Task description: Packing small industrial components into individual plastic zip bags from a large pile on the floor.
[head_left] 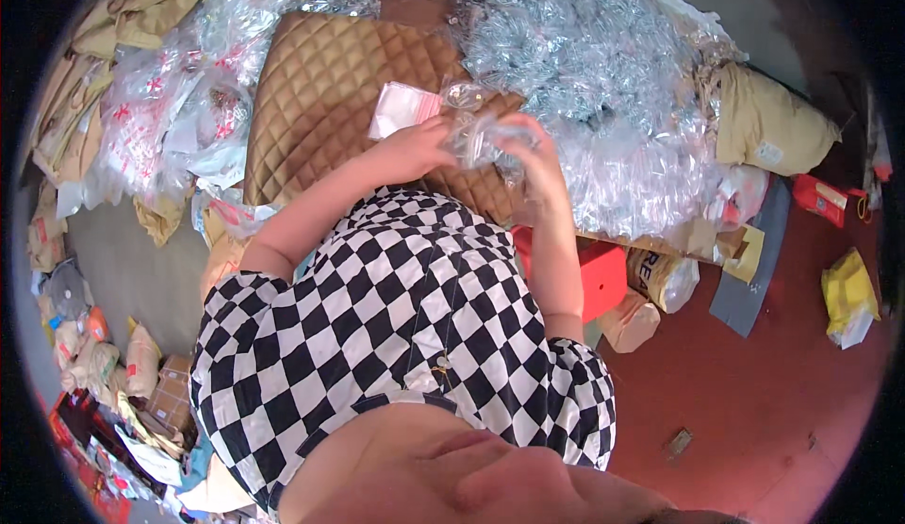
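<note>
My left hand (pixel 421 148) is closed, its fingertips on the edge of a small clear plastic bag (pixel 468 144). The fingers of my right hand (pixel 534 150) are bent round the other side of the same plastic; they are a little blurred. What the bag contains is too glossy to make out. Just beyond my left hand lies a stack of small flat bags (pixel 401 112) with a pink-red striped edge. Another clear round-looking piece (pixel 462 94) rests past my fingers. All this is over a brown quilted mat (pixel 311 100).
A large heap of clear plastic packets (pixel 603 81) covers the table at the right and back. Bags with red print (pixel 141 138) are piled at the left. A red box (pixel 603 279) stands below the table edge. Tan sacks (pixel 768 119) lie at the right; a yellow bag (pixel 848 293) is on the red floor.
</note>
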### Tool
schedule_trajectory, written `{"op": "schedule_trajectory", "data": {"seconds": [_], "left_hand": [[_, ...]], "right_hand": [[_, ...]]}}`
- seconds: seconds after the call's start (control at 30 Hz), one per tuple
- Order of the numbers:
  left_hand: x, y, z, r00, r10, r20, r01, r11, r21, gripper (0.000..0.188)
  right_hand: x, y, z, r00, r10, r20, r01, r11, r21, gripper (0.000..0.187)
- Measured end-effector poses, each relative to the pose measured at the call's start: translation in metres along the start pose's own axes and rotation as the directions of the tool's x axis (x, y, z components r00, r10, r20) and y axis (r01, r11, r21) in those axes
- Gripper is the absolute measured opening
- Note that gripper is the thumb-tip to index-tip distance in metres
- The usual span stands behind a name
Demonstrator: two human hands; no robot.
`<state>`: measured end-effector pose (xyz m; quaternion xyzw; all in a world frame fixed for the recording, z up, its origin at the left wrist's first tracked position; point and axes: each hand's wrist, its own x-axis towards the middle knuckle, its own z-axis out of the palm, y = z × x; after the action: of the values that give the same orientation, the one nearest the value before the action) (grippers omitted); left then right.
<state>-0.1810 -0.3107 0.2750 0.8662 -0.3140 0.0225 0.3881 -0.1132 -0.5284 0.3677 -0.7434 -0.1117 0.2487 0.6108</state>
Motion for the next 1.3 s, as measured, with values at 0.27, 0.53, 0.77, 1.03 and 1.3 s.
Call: {"op": "schedule_trajectory", "data": {"seconds": [0.27,0.53,0.77,1.03,1.3], "left_hand": [[0.012,0.004,0.010,0.992,0.022,-0.121,-0.042,0.985,-0.165,0.024],[0.024,0.016,0.036,1.000,-0.010,-0.017,0.005,0.963,-0.271,0.018],[0.027,0.019,0.031,1.000,0.022,0.021,-0.016,0.967,-0.255,0.017],[0.041,0.002,0.024,0.993,0.051,0.102,-0.012,0.938,-0.345,0.013],[0.015,-0.053,0.024,0.795,-0.445,-0.413,0.469,0.882,-0.047,0.054]], "right_hand": [[0.000,0.036,0.019,0.986,-0.074,-0.147,0.055,0.990,-0.127,0.032],[-0.019,0.014,0.028,0.960,-0.041,0.278,0.281,0.179,-0.943,0.043],[-0.033,0.020,-0.001,0.854,-0.390,0.345,0.500,0.431,-0.751,0.042],[-0.033,0.018,-0.028,0.838,-0.224,0.498,0.533,0.534,-0.656,0.022],[-0.022,-0.005,-0.142,0.815,-0.447,-0.370,0.229,0.834,-0.503,0.014]]}}
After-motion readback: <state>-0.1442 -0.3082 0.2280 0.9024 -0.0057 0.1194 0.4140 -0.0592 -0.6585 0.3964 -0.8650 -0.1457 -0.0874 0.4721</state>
